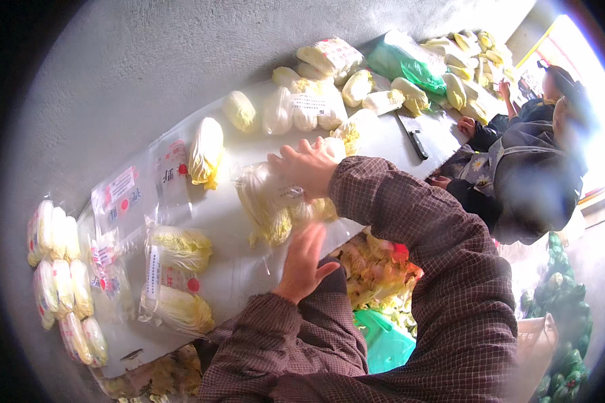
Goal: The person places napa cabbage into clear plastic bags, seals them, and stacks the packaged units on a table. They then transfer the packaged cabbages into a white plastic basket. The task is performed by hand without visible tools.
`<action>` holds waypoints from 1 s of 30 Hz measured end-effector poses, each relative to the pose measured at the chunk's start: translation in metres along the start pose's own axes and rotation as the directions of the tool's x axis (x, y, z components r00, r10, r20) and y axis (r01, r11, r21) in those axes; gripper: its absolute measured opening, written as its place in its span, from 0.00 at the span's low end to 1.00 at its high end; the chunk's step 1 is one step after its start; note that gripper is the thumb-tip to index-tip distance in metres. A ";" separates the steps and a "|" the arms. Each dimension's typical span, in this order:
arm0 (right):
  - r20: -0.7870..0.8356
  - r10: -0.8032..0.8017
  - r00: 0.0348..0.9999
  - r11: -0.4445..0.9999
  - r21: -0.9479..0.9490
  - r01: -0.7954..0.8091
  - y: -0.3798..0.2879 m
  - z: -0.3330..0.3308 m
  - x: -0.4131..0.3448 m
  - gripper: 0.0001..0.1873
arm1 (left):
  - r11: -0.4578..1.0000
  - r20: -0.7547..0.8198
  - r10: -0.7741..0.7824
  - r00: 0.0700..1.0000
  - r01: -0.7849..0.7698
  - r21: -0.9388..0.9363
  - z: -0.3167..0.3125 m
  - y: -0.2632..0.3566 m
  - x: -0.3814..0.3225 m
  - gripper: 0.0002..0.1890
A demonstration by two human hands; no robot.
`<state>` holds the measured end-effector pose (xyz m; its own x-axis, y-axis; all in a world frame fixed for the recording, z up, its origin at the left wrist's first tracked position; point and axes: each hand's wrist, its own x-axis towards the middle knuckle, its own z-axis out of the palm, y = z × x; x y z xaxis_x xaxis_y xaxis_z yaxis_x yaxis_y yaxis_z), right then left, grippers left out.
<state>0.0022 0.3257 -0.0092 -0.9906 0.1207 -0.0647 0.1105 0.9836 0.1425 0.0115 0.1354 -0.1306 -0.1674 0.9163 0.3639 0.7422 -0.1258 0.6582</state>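
Note:
A clear plastic bag of napa cabbages (267, 201) lies on the pale table before me. My right hand (305, 169) is over the top of this bag, its fingers bent; a firm grip cannot be made out. Beside its fingertips is the white end of another cabbage (336, 147), partly covered. My left hand (305, 259) is at the leafy ends of the bagged cabbages, palm down, thumb apart from the fingers, holding nothing visible. One loose napa cabbage (206, 151) lies farther left. Two cabbages (181, 249) lie at a printed bag nearer the table's left end.
A knife (412, 136) with a black handle lies near the table's edge. Bagged and loose cabbages line the wall, with a green bag (408, 63) among them. Flat printed bags (118, 199) and stacked packs (60, 282) are left. Below is a green crate (383, 342); co-workers (529, 171) stand right.

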 end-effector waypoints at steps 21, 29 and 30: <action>-0.236 0.017 0.972 0.996 -0.078 -0.037 -0.009 0.010 -0.022 0.51 | 0.853 -0.521 -0.150 0.840 0.376 0.362 -0.101 0.022 0.027 0.42; -0.308 -0.024 0.951 0.997 -0.081 -0.001 -0.007 0.011 -0.022 0.34 | 0.679 0.078 -0.415 0.906 0.252 0.689 -0.132 0.016 0.111 0.58; -0.328 -0.033 0.944 0.997 -0.074 0.009 -0.007 0.012 -0.022 0.34 | 0.670 0.148 -0.483 0.863 0.255 0.697 -0.134 0.015 0.117 0.61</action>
<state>0.0244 0.3180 -0.0202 -0.9654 0.0372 0.2582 0.0949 0.9721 0.2146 -0.0835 0.1896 0.0103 -0.4066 0.9080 -0.1012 0.9069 0.4145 0.0751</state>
